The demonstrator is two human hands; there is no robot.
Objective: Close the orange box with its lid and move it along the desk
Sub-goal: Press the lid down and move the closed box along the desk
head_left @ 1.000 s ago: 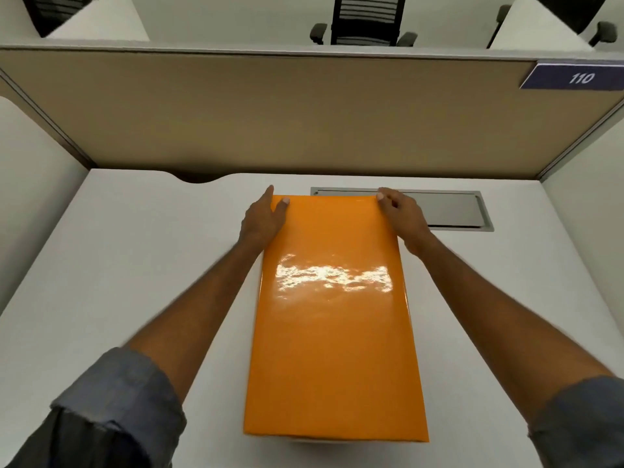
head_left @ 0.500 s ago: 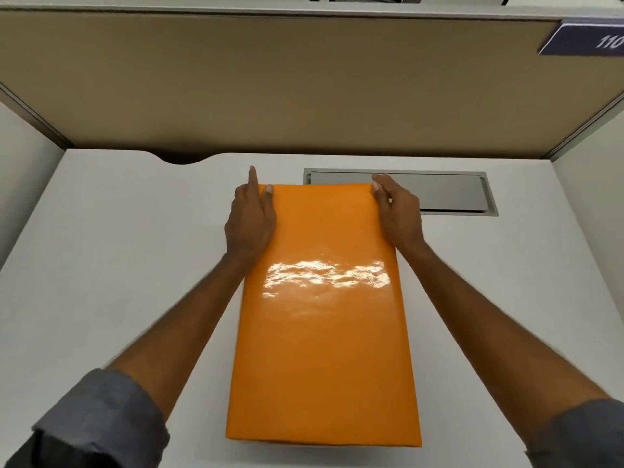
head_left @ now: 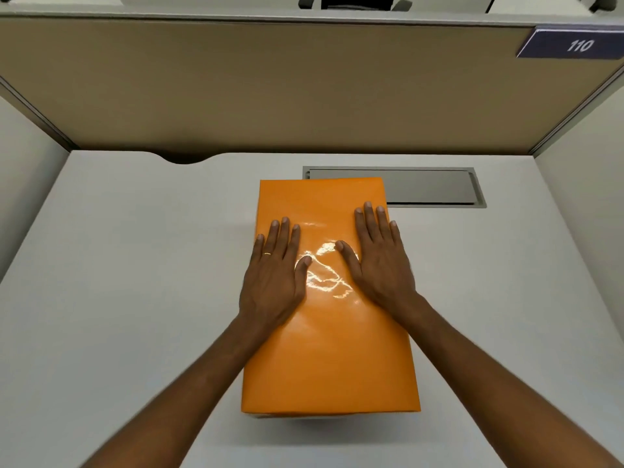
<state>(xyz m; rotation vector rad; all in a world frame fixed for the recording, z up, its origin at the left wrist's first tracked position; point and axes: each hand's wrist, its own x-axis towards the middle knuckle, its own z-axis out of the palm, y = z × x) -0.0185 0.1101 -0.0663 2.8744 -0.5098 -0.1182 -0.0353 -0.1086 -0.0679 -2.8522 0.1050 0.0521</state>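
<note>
both palms flat on the closed orange box

the orange box (head_left: 329, 349) is a long rectangular carton with crisp corners, wrapped in a glossy orange skin that throws a wrinkled white glare between the two hands. its lid (head_left: 320, 204) sits fully down, covering the whole top, so nothing of the inside shows. a thin pale strip of the lower part peeks out under the near edge of the lid.

the box lies lengthwise on the smooth, matte, off-white worktop (head_left: 118, 298), its far right corner overlapping the near left corner of the grey metal cable hatch (head_left: 435, 187), a flat rectangular plate set flush into the worktop.

the left hand (head_left: 273, 282) rests palm down on the lid's left side, fingers straight and spread, a thin ring on one finger; its grip is released, clasping nothing. the right hand (head_left: 378, 265) lies the same way on the lid's right side, a little nearer the hatch, fingers extended, grip released too.

beyond the hatch stands a tan fabric partition (head_left: 270, 89) bearing a dark blue plate marked 110 (head_left: 574, 45).
</note>
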